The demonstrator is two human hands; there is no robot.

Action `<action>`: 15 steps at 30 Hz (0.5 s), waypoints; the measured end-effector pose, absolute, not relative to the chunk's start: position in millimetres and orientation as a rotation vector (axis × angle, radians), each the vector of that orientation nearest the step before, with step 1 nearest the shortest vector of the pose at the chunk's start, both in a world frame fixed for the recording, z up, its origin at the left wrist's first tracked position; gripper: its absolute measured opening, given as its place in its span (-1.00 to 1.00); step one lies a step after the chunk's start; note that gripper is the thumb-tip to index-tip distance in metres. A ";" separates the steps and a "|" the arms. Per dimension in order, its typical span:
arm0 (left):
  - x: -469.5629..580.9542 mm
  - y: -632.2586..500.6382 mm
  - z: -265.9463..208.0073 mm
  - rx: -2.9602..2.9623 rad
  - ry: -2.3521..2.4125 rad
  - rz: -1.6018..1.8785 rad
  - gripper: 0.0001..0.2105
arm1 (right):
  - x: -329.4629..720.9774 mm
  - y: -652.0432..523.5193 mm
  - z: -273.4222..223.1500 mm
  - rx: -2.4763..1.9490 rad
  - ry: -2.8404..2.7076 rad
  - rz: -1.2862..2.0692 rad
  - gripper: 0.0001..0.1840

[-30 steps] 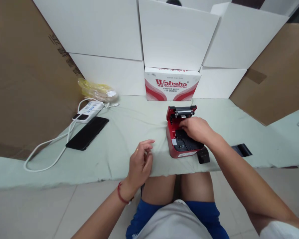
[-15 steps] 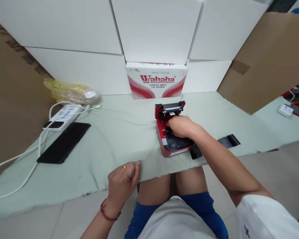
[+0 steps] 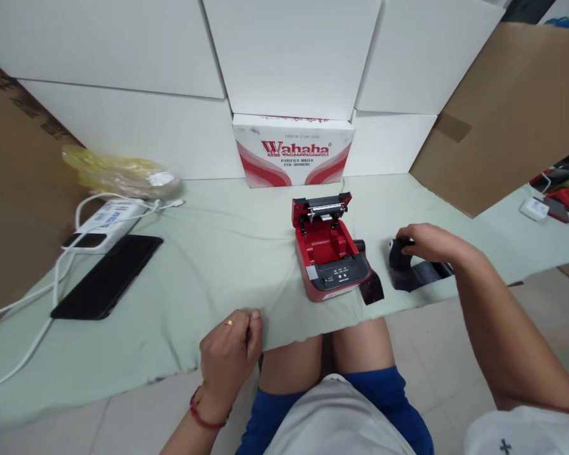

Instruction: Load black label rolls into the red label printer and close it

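1. Red and black plastic makes up the label printer (image 3: 339,278), which I see between the left hand (image 3: 230,351) and right hand (image 3: 429,243); its lid (image 3: 321,205) stands raised, and its well (image 3: 323,248) shows red floor and walls.
2. Beyond both hands I see the Wahaha carton (image 3: 294,155), its contents hidden.
3. Green cloth (image 3: 222,253) runs from left hand to printer; a narrower stretch separates printer from right hand.
4. I see the left hand curled into a fist at the near edge (image 3: 313,333); whether it touches the cloth, I cannot tell.
5. My view shows the right hand pinching a black roll (image 3: 399,256), its pale core end (image 3: 391,244) facing the printer; glossy black strip (image 3: 417,277) lies just below, running toward the forearm (image 3: 507,309).
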State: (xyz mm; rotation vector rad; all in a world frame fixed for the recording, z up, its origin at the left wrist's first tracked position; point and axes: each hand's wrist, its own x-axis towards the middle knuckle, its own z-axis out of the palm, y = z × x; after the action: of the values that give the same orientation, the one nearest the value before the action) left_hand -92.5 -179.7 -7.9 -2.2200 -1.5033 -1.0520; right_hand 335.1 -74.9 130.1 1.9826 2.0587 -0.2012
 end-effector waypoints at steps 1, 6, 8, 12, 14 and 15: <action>-92.3 -179.5 -8.2 -2.213 -1.505 -1.045 -0.66 | 332.5 -70.2 118.6 1.995 2.074 -0.191 -0.62; -90.6 -179.6 -8.8 -2.204 -1.541 -0.993 -0.67 | 296.6 -66.3 92.8 2.062 2.290 -0.121 -0.54; -89.9 -180.4 -7.9 -2.207 -1.558 -0.980 -0.67 | 281.3 -65.4 87.7 1.974 2.403 -0.174 -0.53; -89.3 -181.5 -7.1 -2.216 -1.578 -0.966 -0.69 | 258.8 -57.8 71.3 1.864 2.427 -0.237 -0.56; -89.4 -181.5 -7.5 -2.210 -1.585 -0.968 -0.69 | 256.2 -55.2 68.1 1.863 2.406 -0.226 -0.59; -89.4 -181.4 -7.7 -2.204 -1.589 -0.971 -0.69 | 258.3 -55.6 70.6 1.852 2.397 -0.224 -0.61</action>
State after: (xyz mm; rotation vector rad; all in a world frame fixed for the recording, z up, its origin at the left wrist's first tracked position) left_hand -89.4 -181.4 -7.7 -2.2044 -1.5889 -0.9715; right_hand 258.3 -55.6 70.6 1.8523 2.3974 -0.2243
